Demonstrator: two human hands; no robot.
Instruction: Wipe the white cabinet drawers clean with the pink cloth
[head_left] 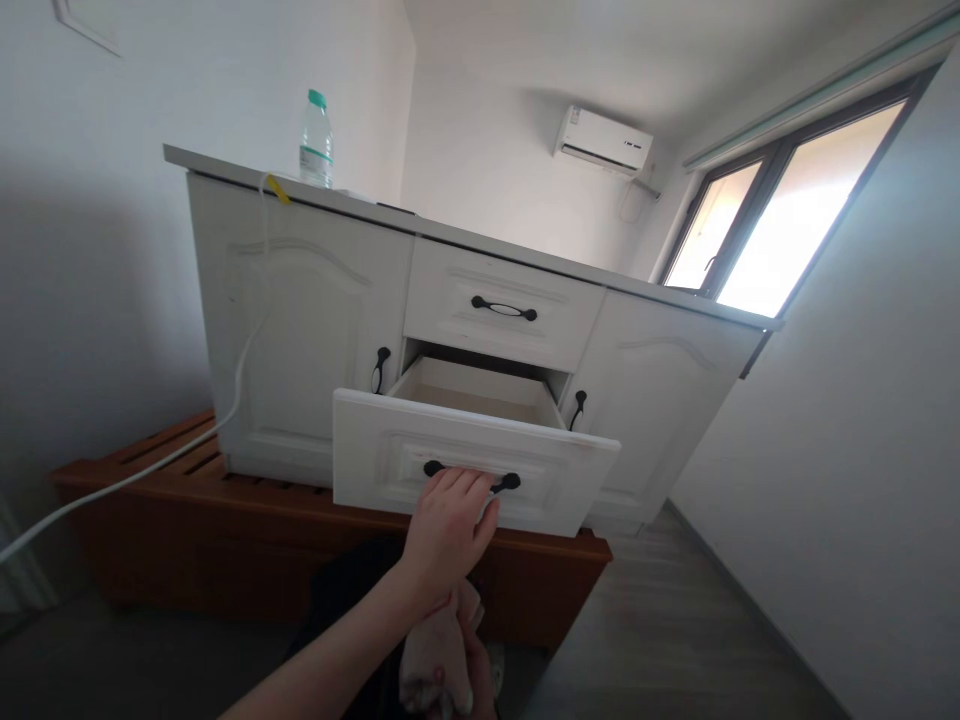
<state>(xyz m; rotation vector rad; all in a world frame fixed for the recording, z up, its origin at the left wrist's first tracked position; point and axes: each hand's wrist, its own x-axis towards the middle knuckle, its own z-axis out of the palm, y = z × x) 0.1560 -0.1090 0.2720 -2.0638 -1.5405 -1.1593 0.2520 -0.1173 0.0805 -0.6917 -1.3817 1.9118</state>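
Note:
My left hand [450,520] has its fingers curled over the black handle [512,482] of the lower middle drawer [375,460]. That drawer is pulled out, and its pale inside shows behind the front panel. Below it, my right hand [480,665] holds a light cloth with reddish marks [437,655], partly hidden behind my left forearm. Above the open drawer, the upper drawer [450,320] is closed in the white cabinet [300,330].
A clear bottle with a green cap [317,145] stands on the cabinet top. A white cable [240,385] hangs down the left door. The cabinet rests on a reddish-brown wooden base [187,530]. A wall and window are at right.

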